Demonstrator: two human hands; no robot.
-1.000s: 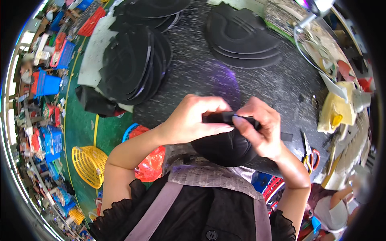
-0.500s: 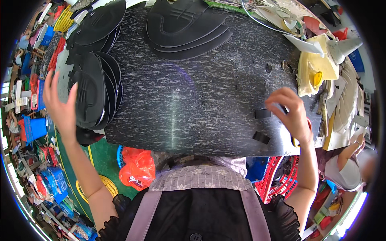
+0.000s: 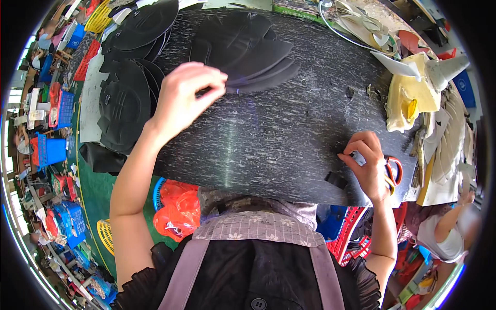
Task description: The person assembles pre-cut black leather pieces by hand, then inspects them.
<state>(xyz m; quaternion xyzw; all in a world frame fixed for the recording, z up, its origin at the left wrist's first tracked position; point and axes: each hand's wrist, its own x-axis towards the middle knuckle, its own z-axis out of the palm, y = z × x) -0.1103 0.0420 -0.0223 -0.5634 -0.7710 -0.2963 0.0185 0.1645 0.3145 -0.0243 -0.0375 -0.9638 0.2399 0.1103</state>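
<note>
My left hand is over the table at the near left edge of a stack of black, curved shoe-upper pieces. Its fingers are curved, with a gap between thumb and fingertips and nothing visible in them. On the right, my right hand pinches a small black strip, mostly hidden by the fingers. Another black strip lies just beside that hand, toward the table's front edge. Scissors with red-orange handles rest close to the right wrist.
More black upper pieces are piled along the left edge of the dark speckled table. A yellowish block with a grey cone stands at the right, beside pale sheets. A red plastic bag and a red basket sit below the front edge.
My left hand has moved right, from the left pile to the middle stack. The right hand has come lower and left, onto the upper black strip. The scissors now show more beside the wrist.
</note>
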